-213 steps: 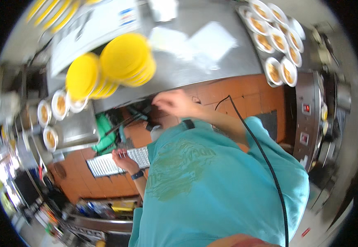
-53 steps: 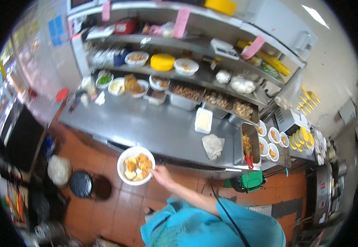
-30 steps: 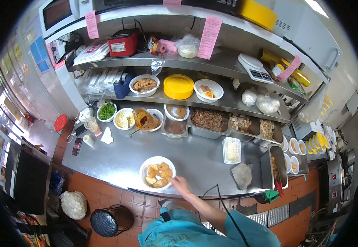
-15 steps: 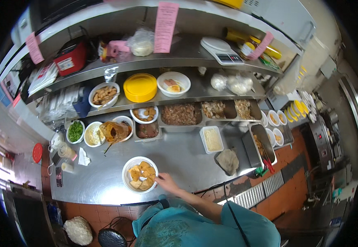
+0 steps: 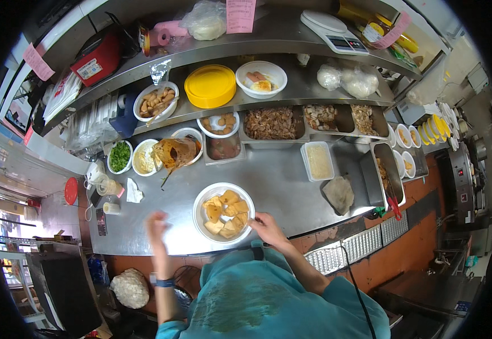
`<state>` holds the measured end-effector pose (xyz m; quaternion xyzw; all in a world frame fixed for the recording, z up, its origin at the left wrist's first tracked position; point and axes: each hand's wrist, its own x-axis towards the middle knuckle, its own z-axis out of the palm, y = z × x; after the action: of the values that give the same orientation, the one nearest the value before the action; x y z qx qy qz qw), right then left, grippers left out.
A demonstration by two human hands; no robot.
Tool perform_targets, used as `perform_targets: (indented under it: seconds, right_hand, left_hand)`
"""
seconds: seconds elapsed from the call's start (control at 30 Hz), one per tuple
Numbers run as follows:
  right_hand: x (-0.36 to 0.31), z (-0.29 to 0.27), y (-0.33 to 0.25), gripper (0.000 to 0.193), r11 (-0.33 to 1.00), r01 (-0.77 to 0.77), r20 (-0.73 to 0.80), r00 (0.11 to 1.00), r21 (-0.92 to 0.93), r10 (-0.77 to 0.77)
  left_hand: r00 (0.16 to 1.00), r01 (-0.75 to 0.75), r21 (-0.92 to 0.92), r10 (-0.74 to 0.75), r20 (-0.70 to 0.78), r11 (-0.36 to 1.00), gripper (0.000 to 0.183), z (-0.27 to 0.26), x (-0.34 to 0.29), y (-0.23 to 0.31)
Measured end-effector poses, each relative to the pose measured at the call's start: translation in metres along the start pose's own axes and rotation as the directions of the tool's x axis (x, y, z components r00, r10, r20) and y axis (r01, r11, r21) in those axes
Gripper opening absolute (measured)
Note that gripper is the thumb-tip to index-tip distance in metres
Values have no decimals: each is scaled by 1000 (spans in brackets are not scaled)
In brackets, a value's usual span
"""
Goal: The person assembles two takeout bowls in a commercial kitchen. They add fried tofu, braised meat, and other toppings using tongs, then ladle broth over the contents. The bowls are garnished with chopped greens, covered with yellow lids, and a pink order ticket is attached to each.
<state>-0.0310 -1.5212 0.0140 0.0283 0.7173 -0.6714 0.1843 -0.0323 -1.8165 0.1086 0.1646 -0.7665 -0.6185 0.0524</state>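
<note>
A round white bowl (image 5: 197,227) stands near the counter's front edge, with golden-brown chunks that look like fried tofu (image 5: 230,209) inside. My right hand (image 5: 267,227) pinches the bowl's right rim between thumb and fingers. To the left of the bowl and apart from it, my left hand (image 5: 156,230) is raised at the counter edge. Motion smears its fingers, so their pose is unclear; no held thing shows there. Behind the bowl lies a brown-stained bag or wrapped container (image 5: 175,152) on a white bowl, with a dark utensil handle poking toward me.
Tubs of chopped greens (image 5: 120,157) and pale chopped food (image 5: 144,159) line the back left. Metal trays of sliced meat (image 5: 270,124) sit below the shelf. To the right are a rectangular white tub (image 5: 317,161), a grey cloth (image 5: 339,195) and red-handled tongs (image 5: 394,208).
My left hand has come into view at the left of the bowl. My right hand stays at the bowl's right rim. The view has shifted, and the bowl appears larger and farther right.
</note>
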Motion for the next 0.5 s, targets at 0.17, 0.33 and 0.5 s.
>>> perform_targets:
  seconds: [0.17, 0.33, 0.5]
  right_hand:
    - [16, 4, -11, 28, 994, -86, 161, 982, -74, 97]
    - [37, 25, -13, 30, 956, -37, 288, 949, -290, 124]
    - [48, 30, -7, 35, 955, 65, 347, 937, -289, 41]
  left_hand:
    - [909, 398, -601, -211, 359, 693, 62, 44, -34, -102]
    - [880, 458, -624, -423, 215, 634, 57, 43, -29, -129]
    - [852, 499, -612, -476, 218, 613, 63, 31, -35, -132]
